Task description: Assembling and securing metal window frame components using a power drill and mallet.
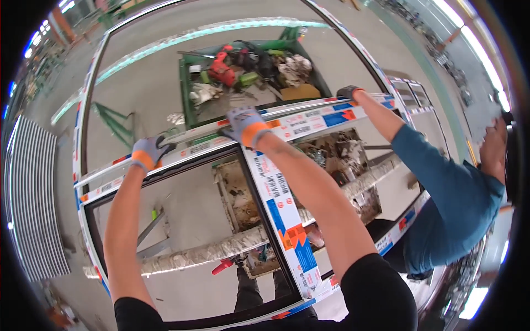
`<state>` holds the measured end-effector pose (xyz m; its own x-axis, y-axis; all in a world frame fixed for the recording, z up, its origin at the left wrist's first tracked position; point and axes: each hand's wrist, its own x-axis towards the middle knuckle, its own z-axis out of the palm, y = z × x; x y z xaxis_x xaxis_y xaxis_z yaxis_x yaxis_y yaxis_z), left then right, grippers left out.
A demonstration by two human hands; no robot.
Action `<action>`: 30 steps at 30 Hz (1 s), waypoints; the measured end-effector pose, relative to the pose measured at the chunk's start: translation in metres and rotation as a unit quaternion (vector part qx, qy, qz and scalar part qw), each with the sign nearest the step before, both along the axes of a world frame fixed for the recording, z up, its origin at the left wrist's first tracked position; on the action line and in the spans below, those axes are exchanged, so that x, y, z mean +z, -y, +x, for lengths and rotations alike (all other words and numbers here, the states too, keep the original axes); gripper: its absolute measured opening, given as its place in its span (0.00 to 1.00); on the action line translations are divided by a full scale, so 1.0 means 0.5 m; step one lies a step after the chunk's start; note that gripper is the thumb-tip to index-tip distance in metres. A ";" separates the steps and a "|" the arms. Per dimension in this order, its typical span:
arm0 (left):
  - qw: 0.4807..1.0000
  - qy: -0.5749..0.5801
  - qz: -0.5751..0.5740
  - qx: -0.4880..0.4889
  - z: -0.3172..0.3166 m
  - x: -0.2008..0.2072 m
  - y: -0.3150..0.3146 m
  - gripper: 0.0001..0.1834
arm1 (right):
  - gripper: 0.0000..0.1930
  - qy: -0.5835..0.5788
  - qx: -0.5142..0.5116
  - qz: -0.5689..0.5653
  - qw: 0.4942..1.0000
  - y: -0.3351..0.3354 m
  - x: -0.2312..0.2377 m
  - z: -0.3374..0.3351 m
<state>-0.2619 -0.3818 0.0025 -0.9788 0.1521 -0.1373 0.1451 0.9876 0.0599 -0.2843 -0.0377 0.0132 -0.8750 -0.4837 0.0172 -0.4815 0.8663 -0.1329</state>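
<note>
Window frame (284, 207): far corner cut off by top edge. Black sleeves (381, 292) run out at lower edge. Right hand (247, 126): palm hidden, grip unreadable. Co-worker (441, 182): cut off at dark right rim, legs partly behind frame. Green bin (185, 91): lower contents buried. Clutter (41, 85), far left: blurred, too small to tell.

Wide workshop hall with a smooth grey floor (389, 52) under bright white strip lights (485, 58).
A painted green floor stripe (417, 55) runs along the right, with a long row of dark, indistinct clutter (454, 69) beyond it; at far left lie parallel silvery long strips (36, 198), and an upright orange pillar (62, 26) stands behind, near smaller lights.
</note>
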 end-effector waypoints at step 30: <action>0.989 -0.128 0.044 0.062 0.123 -0.047 0.094 0.19 | 0.16 0.064 0.008 0.050 0.997 -0.003 -0.025 -0.017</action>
<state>-0.2003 -0.4289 -0.0208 -0.9916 0.0292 0.1263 0.0448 0.9914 0.1230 -0.2930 -0.0364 0.0005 -0.8587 -0.4919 -0.1436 -0.4807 0.8703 -0.1070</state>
